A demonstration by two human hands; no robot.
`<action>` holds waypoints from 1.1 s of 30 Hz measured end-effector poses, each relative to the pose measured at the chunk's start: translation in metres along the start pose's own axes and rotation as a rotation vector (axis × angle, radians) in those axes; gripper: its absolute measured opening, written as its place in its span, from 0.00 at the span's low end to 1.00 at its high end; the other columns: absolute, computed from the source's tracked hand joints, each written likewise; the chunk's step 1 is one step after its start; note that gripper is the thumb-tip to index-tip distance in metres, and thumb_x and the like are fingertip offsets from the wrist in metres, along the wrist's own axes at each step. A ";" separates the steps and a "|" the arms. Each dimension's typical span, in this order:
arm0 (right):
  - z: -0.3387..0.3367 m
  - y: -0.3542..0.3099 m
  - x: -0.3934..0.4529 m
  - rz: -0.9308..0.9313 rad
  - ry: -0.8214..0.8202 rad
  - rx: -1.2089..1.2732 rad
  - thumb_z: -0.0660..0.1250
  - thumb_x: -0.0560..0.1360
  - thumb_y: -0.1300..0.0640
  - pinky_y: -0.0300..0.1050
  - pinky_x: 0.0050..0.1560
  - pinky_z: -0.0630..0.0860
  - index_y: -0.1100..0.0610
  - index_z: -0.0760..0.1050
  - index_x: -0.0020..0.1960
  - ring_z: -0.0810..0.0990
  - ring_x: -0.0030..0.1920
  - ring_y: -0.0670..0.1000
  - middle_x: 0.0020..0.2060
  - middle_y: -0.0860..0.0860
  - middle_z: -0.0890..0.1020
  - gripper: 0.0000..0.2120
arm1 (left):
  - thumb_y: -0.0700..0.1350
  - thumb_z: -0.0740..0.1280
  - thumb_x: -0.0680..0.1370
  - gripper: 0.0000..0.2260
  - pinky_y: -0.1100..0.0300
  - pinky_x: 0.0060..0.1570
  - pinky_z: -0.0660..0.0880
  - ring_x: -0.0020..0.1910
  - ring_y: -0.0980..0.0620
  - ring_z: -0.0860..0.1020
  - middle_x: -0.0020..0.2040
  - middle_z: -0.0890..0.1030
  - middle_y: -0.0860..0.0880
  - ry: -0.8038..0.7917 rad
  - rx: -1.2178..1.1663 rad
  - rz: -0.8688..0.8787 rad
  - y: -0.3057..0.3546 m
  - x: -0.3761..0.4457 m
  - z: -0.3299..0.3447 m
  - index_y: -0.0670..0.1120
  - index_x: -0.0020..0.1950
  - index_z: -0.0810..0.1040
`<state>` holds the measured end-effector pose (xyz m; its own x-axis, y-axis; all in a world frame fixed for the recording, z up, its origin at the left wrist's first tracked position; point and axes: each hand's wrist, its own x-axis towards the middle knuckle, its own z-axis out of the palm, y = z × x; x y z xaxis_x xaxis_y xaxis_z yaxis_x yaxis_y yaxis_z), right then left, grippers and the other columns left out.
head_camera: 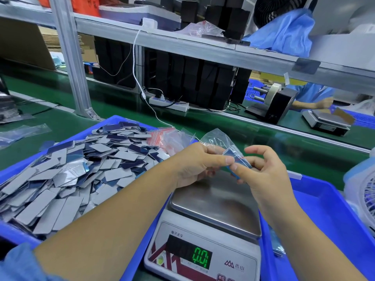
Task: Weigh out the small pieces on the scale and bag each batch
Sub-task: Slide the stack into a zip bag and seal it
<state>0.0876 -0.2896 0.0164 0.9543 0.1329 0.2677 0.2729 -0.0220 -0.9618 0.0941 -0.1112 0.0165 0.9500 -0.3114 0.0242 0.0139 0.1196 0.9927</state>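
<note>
My left hand and right hand meet above the scale, both pinching a small clear bag with blue pieces inside, its long axis running up-left to down-right. The pan is bare and reads zero. I judge sealing comes next. Loose pieces fill the blue tray on my left, on the green desk.

Both forearms bare, reaching forward and converging at centre. Left hand: fingers curled, thumb extended rightward and pressed against the forefinger in a pinch. Right hand: forefinger tip meeting the left thumb tip, thumb arched above, remaining fingers bent beneath (their tips partly hidden). Both hands raised, touching at the fingertips. Blue sleeve edge visible at left elbow.
</note>
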 end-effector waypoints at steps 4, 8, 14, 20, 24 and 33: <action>0.002 0.000 0.000 0.011 -0.036 0.046 0.77 0.70 0.64 0.39 0.36 0.78 0.52 0.77 0.50 0.84 0.41 0.50 0.42 0.52 0.86 0.14 | 0.43 0.73 0.73 0.02 0.67 0.28 0.62 0.28 0.59 0.65 0.31 0.73 0.53 0.017 -0.008 0.069 0.000 0.001 -0.001 0.46 0.44 0.84; -0.001 -0.001 0.000 0.018 -0.094 0.046 0.75 0.72 0.62 0.39 0.35 0.78 0.52 0.81 0.46 0.81 0.38 0.49 0.38 0.49 0.83 0.07 | 0.44 0.71 0.74 0.04 0.63 0.30 0.56 0.28 0.57 0.61 0.28 0.68 0.55 0.050 -0.076 0.147 0.001 0.004 -0.002 0.47 0.42 0.86; -0.002 0.000 0.000 -0.008 -0.047 0.065 0.71 0.74 0.67 0.41 0.31 0.75 0.54 0.83 0.44 0.76 0.31 0.50 0.33 0.52 0.81 0.08 | 0.44 0.73 0.73 0.05 0.58 0.33 0.53 0.30 0.55 0.59 0.30 0.68 0.53 0.043 -0.083 0.148 0.002 0.004 -0.001 0.45 0.47 0.85; -0.002 0.001 0.001 0.013 -0.036 0.072 0.72 0.74 0.65 0.41 0.30 0.75 0.59 0.82 0.47 0.76 0.31 0.51 0.34 0.55 0.81 0.03 | 0.40 0.71 0.78 0.09 0.65 0.28 0.60 0.28 0.59 0.63 0.29 0.72 0.57 0.053 -0.067 0.087 -0.006 0.002 0.010 0.53 0.42 0.87; -0.004 -0.001 0.003 0.072 -0.057 0.156 0.72 0.73 0.66 0.41 0.33 0.77 0.58 0.82 0.49 0.79 0.34 0.52 0.36 0.55 0.83 0.07 | 0.40 0.71 0.78 0.09 0.64 0.30 0.58 0.28 0.58 0.62 0.29 0.70 0.56 0.108 -0.120 0.117 -0.006 0.004 0.011 0.50 0.40 0.85; 0.002 0.000 -0.001 -0.039 0.002 0.216 0.69 0.74 0.72 0.39 0.32 0.77 0.54 0.84 0.39 0.81 0.34 0.54 0.33 0.56 0.83 0.14 | 0.46 0.75 0.72 0.02 0.67 0.31 0.66 0.30 0.60 0.72 0.35 0.82 0.53 0.026 -0.027 0.124 -0.009 0.001 0.014 0.50 0.43 0.85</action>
<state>0.0866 -0.2877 0.0155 0.9439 0.1277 0.3046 0.2771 0.1959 -0.9407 0.0901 -0.1260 0.0090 0.9527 -0.2678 0.1435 -0.0965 0.1810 0.9787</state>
